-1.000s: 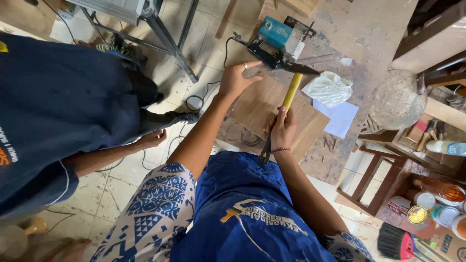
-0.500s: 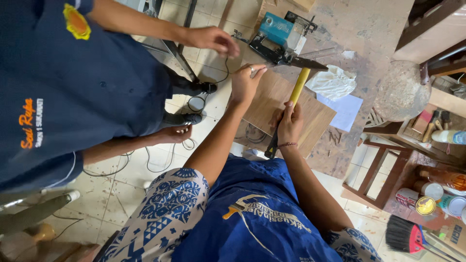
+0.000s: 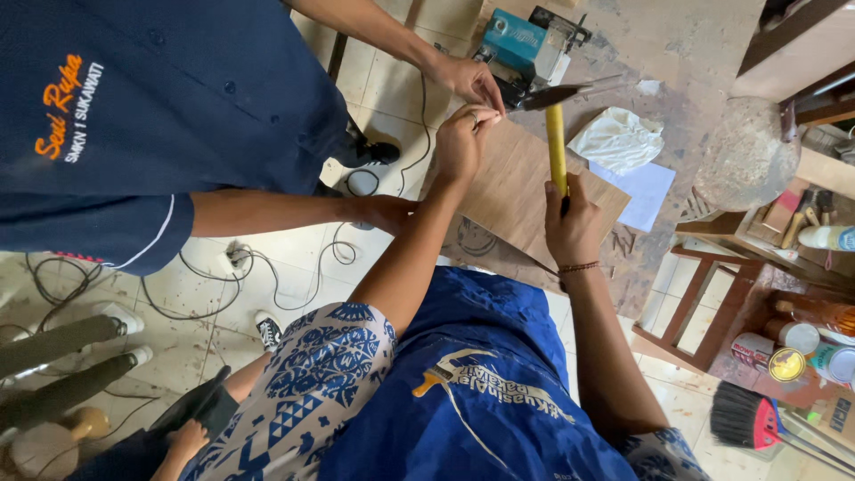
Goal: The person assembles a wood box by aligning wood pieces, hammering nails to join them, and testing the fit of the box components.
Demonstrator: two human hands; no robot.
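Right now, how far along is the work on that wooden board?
Done: the wooden board lies flat on the floor. In hand: the right hand grips a yellow-handled hammer, its head raised near the left hand, which pinches something too small to identify. A co-worker's hand reaches in beside the teal power tool. Left: no strike shows.

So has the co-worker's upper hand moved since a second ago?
Yes. The co-worker's hand has come in from off-frame and now rests beside the teal power tool, close above the person's left hand.
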